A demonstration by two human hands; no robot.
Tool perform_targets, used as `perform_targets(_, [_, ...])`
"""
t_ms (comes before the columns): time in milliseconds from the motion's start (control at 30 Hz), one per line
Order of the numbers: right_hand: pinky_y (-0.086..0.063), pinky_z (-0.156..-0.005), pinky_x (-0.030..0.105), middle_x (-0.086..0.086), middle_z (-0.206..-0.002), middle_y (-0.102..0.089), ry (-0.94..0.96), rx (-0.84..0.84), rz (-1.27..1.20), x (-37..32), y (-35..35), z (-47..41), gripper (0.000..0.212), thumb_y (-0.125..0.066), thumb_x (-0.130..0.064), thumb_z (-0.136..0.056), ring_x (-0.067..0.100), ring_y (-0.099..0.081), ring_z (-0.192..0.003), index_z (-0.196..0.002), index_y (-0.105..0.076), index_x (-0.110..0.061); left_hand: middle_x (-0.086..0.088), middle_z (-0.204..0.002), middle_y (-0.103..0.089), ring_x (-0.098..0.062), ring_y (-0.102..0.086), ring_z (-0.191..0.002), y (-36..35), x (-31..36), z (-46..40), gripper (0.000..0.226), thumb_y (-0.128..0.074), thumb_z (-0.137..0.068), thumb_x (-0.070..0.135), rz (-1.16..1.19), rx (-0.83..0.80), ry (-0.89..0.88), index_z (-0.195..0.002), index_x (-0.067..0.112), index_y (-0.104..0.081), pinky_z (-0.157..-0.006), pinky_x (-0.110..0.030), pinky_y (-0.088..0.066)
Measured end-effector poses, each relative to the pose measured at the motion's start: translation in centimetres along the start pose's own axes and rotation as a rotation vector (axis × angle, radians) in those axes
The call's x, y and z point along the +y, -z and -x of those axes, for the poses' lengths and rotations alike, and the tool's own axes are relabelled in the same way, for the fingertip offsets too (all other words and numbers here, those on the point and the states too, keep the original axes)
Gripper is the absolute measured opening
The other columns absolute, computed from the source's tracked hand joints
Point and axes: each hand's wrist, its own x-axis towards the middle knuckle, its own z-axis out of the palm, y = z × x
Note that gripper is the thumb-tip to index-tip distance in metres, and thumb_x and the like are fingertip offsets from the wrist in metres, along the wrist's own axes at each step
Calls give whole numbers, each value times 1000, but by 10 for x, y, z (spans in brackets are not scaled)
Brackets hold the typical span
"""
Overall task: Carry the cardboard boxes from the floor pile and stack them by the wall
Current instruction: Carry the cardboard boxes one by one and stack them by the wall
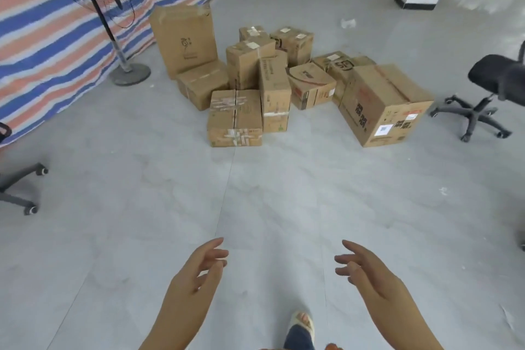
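Both hands, the left hand (199, 270) and right hand (366, 267), reach forward empty with fingers loosely spread, apparently readying to lift from the cardboard boxes (272, 85) piled on the floor (255, 193) ahead, well apart from them.

Cardboard boxes (284, 85) ahead of me: about a dozen brown, taped cartons clustered touching on the grey floor (255, 193), a tall box (184, 40) upright at back left, the largest box (383, 105) at right, a heavily taped box (235, 118) nearest.
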Motion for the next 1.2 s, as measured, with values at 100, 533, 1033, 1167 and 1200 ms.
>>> perform_targets(100, [-49, -84, 26, -23, -98, -69, 5, -3, -22, -15, 34, -72, 30, -49, -14, -97, -1, -67, -90, -115, -58, -35, 12, -102, -69, 2, -62, -97, -34, 31, -57, 36, -51, -94, 6, 11, 2, -18, -111, 37, -58, -85, -14, -48])
perform_targets(533, [-51, -86, 28, -21, -98, -70, -6, -211, 3, -73, -13, -322, 29, -48, -16, -98, 1, -67, -91, -115, -57, -37, 18, -103, -68, -3, -66, -94, -16, 45, -274, 36, -50, -94, 3, 29, 184, 132, -111, 34, -59, -91, -36, -49])
perform_targets(1033, [-47, -79, 13, -23, -92, -69, 16, -182, 28, -213, -128, -632, 24, -43, -23, -99, -6, -65, -89, -116, -52, -38, 11, -102, -68, 2, -62, -97, 117, 123, -622, 37, -51, -95, 6, -43, 117, 12, -111, 38, -58, -77, -4, -43])
perform_targets(1167, [-49, -80, 11, -16, -101, -66, -21, -209, 39, -225, -147, -710, 24, -42, -22, -99, 1, -67, -87, -119, -51, -32, 13, -103, -68, 2, -62, -97, 129, 111, -696, 37, -51, -95, 8, -59, 131, 77, -111, 40, -57, -76, -5, -44])
perform_targets(1200, [-51, -85, 16, -12, -103, -67, -26, -207, 32, -228, -152, -732, 24, -42, -21, -100, 5, -67, -88, -120, -52, -30, 15, -103, -68, 2, -62, -97, 132, 109, -717, 36, -51, -95, 9, -71, 137, 85, -110, 41, -57, -76, -5, -45])
